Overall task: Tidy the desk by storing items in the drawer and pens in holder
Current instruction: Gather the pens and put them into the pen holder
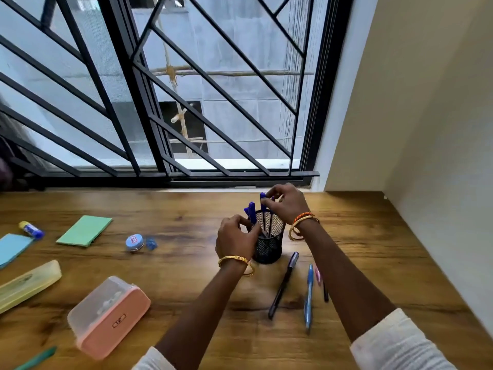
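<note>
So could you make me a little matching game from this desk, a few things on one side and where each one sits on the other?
Things:
1. glue stick
2. pen holder
3. pink box
4. light blue pen

Places:
A. between the two hands
B. far left, beside the blue paper
C. lying flat, near the right forearm
D. front left of the desk

Pairs: 1-B, 2-A, 3-D, 4-C

The left hand point(234, 240) gripped the mesh holder point(268, 240) on the desk point(186, 276) while the right hand point(286, 204) pinched a blue pen point(263, 202) standing in it.
</note>
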